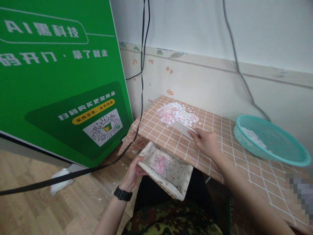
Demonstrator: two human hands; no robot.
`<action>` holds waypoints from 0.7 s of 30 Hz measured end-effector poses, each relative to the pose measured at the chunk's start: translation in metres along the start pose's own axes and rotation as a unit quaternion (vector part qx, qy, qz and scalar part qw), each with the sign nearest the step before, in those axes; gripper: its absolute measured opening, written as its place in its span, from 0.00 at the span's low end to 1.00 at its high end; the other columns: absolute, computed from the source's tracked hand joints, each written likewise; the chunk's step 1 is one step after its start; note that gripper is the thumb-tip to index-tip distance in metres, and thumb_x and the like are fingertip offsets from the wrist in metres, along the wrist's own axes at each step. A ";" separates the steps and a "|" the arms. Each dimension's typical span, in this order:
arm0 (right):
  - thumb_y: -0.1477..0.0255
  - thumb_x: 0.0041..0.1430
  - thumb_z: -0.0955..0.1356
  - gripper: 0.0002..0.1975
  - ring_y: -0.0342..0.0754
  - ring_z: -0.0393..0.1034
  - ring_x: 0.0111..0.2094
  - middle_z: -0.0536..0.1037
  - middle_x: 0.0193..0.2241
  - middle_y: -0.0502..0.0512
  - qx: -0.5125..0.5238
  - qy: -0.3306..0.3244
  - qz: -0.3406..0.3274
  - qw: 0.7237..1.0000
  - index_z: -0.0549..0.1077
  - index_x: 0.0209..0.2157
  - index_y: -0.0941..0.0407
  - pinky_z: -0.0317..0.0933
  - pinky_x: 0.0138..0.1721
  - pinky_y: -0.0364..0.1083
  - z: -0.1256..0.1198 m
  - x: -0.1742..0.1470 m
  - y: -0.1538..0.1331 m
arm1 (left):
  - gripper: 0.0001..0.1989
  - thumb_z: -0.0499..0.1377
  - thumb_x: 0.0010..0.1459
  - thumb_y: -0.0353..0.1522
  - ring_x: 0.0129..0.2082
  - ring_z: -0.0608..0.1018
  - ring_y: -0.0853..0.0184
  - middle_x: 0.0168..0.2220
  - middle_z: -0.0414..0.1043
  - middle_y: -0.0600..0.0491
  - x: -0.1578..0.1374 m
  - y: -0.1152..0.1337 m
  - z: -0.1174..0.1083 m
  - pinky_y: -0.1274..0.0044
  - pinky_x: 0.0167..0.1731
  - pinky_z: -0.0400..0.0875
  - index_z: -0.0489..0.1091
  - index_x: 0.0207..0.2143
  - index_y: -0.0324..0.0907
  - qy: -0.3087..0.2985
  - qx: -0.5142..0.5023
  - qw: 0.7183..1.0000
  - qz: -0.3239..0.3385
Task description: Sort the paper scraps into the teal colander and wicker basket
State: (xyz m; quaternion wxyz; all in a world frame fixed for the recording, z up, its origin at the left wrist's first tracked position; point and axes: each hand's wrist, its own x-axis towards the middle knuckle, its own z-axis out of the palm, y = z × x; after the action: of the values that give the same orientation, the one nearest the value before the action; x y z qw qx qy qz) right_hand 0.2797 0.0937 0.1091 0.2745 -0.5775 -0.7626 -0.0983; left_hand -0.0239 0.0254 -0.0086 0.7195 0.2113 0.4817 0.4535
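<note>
My left hand (134, 170) grips the left edge of a fabric-lined basket (149, 153), holding it tilted just below the table's edge. Pink and white bits (160, 165) lie inside it. With my right hand (204, 141) I hold a flat, pale, translucent strip (183, 129) by its right end. The strip stands on its long edge against the near side of a pile of small white and pink paper pieces (174, 112) on the tabletop. Fingers of both hands are closed; part of the left fingers is hidden behind the basket.
A brown checked cloth covers the table (215, 125). At its right stands a turquoise plastic basket (271, 140) with white pieces inside. A black cable (141, 91) hangs in front of a green panel (61, 71). White scraps (62, 179) lie on the wooden floor.
</note>
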 end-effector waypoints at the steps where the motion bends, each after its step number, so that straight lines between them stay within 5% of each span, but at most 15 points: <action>1: 0.60 0.60 0.59 0.19 0.43 0.63 0.16 0.70 0.14 0.52 0.004 0.009 0.008 1.000 0.74 0.28 0.56 0.48 0.21 0.41 0.002 0.000 0.001 | 0.17 0.57 0.51 0.40 0.27 0.78 0.60 0.29 0.76 0.50 0.000 0.000 0.000 0.67 0.31 0.73 0.69 0.40 0.39 0.002 0.001 1.000 0.000; 8: 0.61 0.60 0.60 0.18 0.44 0.63 0.17 0.69 0.15 0.52 0.040 0.008 0.029 0.999 0.75 0.29 0.57 0.49 0.22 0.42 0.021 0.006 0.008 | 0.15 0.57 0.51 0.40 0.27 0.77 0.62 0.28 0.74 0.52 0.000 0.001 -0.004 0.67 0.31 0.73 0.68 0.38 0.40 0.016 0.000 1.000 0.003; 21: 0.60 0.60 0.61 0.17 0.45 0.64 0.20 0.70 0.17 0.51 0.117 -0.008 0.047 0.992 0.74 0.30 0.56 0.52 0.24 0.43 0.017 0.008 0.012 | 0.13 0.58 0.50 0.40 0.25 0.77 0.62 0.27 0.75 0.51 0.002 0.005 -0.011 0.69 0.29 0.72 0.68 0.34 0.40 0.026 0.002 1.000 0.011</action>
State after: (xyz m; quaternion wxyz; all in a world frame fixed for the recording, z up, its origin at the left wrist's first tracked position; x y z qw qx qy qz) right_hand 0.2843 0.1117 0.0976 0.3388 -0.5775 -0.7427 0.0094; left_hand -0.0358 0.0279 -0.0104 0.7009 0.2064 0.4989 0.4661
